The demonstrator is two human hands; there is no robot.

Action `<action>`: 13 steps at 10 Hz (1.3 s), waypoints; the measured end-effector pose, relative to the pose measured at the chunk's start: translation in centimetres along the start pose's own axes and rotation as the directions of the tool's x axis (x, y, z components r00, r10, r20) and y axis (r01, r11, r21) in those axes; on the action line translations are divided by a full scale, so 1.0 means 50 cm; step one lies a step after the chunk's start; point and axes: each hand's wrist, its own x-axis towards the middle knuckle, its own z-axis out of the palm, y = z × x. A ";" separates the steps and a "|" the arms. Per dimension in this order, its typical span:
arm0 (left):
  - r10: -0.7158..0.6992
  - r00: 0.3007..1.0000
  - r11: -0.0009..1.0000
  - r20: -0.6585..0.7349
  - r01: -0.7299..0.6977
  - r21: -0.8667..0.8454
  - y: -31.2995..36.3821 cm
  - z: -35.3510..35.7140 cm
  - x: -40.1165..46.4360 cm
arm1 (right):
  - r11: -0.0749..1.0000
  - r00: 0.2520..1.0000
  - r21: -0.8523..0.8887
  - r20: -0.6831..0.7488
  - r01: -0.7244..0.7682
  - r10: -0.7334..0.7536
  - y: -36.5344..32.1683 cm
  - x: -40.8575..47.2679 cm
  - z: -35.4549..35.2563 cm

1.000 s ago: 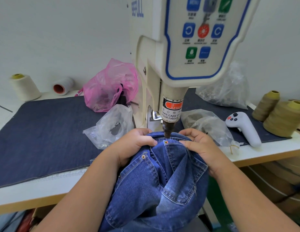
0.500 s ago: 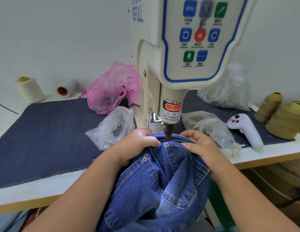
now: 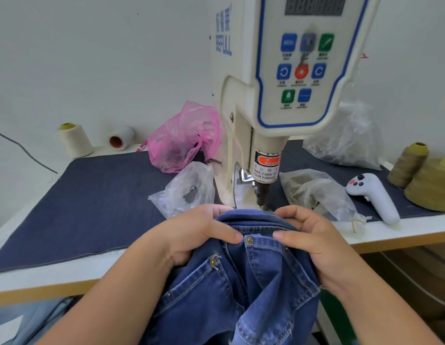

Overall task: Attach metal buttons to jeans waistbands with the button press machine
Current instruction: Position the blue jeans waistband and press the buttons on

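Observation:
Blue jeans (image 3: 241, 290) hang off the table's front edge, their waistband (image 3: 256, 221) bunched up just in front of the press head (image 3: 262, 195) of the cream button press machine (image 3: 278, 95). My left hand (image 3: 196, 232) grips the waistband on the left, and my right hand (image 3: 308, 237) grips it on the right. A brass rivet (image 3: 248, 240) shows between my thumbs and another rivet (image 3: 213, 262) sits at the pocket corner. The waistband lies slightly nearer to me than the punch tip. No waistband button is visible.
A dark denim mat (image 3: 92, 207) covers the table. Left of the machine lie a pink bag (image 3: 184, 140) and a clear bag (image 3: 186, 192); to the right are more clear bags (image 3: 316, 192), a white handheld controller (image 3: 375, 197) and olive thread cones (image 3: 430, 185). Cream spools (image 3: 76, 140) stand far left.
The jeans and both hands have drawn back toward me, so the waistband is no longer under the punch. The view has tilted up, showing more of the control panel.

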 end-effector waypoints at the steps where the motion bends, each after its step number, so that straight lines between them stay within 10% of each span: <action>1: 0.097 0.985 0.992 0.141 -0.084 -0.098 -0.011 0.010 -0.037 | 0.997 0.998 -0.070 0.052 0.044 -0.040 -0.023 -0.024 0.020; 3: 0.254 0.965 0.962 0.061 -0.245 -0.121 0.006 0.023 -0.103 | 0.963 0.973 -0.270 0.226 0.010 0.054 -0.061 -0.054 0.038; 5: 0.238 0.967 0.968 0.090 -0.229 -0.099 0.043 0.001 -0.159 | 0.959 0.734 -0.152 0.618 -0.239 0.281 -0.058 -0.080 0.040; 8: 0.309 0.935 0.891 -0.177 -0.219 0.399 0.099 -0.015 -0.233 | 0.993 0.959 -0.113 0.283 0.020 0.013 -0.043 -0.037 0.094; 12: 0.305 0.943 0.729 -0.131 -0.143 0.670 0.092 -0.049 -0.314 | 0.962 0.921 -0.091 0.323 0.257 -0.216 -0.069 -0.027 0.180; 13: 0.308 0.940 0.817 -0.145 -0.184 0.547 0.085 -0.031 -0.305 | 0.953 0.901 0.026 0.318 0.301 -0.293 -0.086 -0.022 0.207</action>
